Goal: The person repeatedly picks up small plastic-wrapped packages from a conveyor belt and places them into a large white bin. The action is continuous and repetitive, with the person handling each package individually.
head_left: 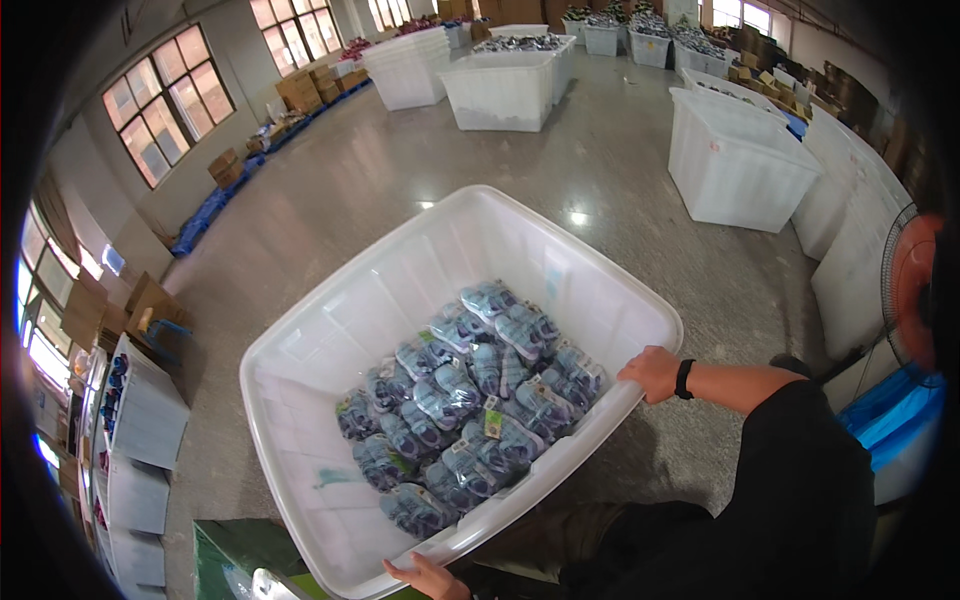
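Observation:
A large white plastic bin point(300, 400) stands tilted across the view just in front of me. Bagged pairs of small blue-grey shoes point(470, 390) cover part of its floor, wrapped in clear plastic, some with green tags. My right hand point(655, 375), with a black band at the wrist, is closed over the rim at the bin's right corner. At the near edge, my left hand point(428, 578) grips the rim too, its lower part cut off by the picture's bottom.
More white bins point(500, 90) stand ahead, several heaped with goods. Another white bin point(740, 165) is at the right, near an orange fan point(915, 290). Blue pallets point(210, 215) with cartons line the left wall. A green box point(230, 555) sits at lower left.

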A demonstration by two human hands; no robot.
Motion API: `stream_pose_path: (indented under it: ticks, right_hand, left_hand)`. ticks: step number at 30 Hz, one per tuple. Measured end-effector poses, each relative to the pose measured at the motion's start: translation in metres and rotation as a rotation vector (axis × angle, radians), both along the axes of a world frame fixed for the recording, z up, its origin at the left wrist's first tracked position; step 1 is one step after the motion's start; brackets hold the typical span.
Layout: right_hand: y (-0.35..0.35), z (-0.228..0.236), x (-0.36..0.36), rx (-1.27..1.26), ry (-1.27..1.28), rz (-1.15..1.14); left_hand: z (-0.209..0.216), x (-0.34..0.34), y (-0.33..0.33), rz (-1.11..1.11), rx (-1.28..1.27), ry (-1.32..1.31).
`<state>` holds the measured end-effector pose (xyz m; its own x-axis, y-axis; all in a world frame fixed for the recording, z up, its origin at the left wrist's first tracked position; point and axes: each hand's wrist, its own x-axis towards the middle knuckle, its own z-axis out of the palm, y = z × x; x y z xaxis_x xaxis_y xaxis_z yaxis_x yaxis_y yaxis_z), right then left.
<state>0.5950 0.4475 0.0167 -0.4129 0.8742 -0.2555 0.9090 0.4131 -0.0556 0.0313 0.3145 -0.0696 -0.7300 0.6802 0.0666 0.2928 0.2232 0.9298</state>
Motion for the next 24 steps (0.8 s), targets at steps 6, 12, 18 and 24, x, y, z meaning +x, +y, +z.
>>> stream_pose_path:
  ticks: [6, 12, 18, 24]
  right_hand:
    - [-0.006, -0.002, -0.002, 0.013, 0.055, 0.013]
    - [-0.03, -0.01, -0.026, -0.065, 0.11, -0.025]
    - [-0.06, -0.006, -0.044, -0.023, 0.2, -0.04]
    - [-0.058, 0.0, -0.05, -0.084, 0.119, -0.066]
  left_hand:
    - [0.06, 0.012, 0.0, -0.12, -0.254, -0.066]
    - [0.039, -0.041, 0.022, -0.194, -0.219, 0.012]
    - [-0.045, -0.144, 0.053, -0.376, -0.233, -0.096]
    - [-0.045, -0.129, 0.051, -0.441, -0.206, -1.085]
